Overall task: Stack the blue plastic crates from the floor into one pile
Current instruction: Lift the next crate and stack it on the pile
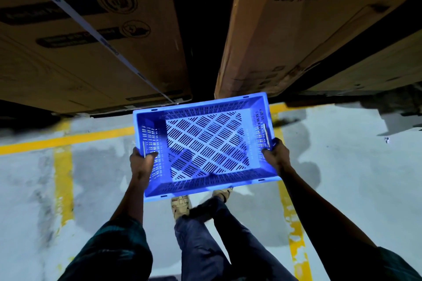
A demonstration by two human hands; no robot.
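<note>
The person holds one blue crate [203, 146] up in the air, above the grey floor [342, 155] and in front of the legs. The left hand [142, 162] wraps tight around the crate's left end wall, with the thumb inside. The right hand [275, 154] wraps tight around the crate's right end wall the same way. Both hands are closed on the crate, which looks empty and tips a little.

I think the step now is carrying the crate to the pile. No pile shows here, so I cannot tell where it goes. To do it well, keep the crate flat, keep both hands at the ends, and look where the feet step. At the pile, line up the corners and then lower it gently, so it sits straight.

Now the count. One blue crate. Two hands. Two big cardboard boxes, one beyond the crate to the left [91, 36] and one beyond it to the right [308, 23]. Two shoes [181, 205] under the crate. A few yellow lines [66, 140] run on the floor around it.
</note>
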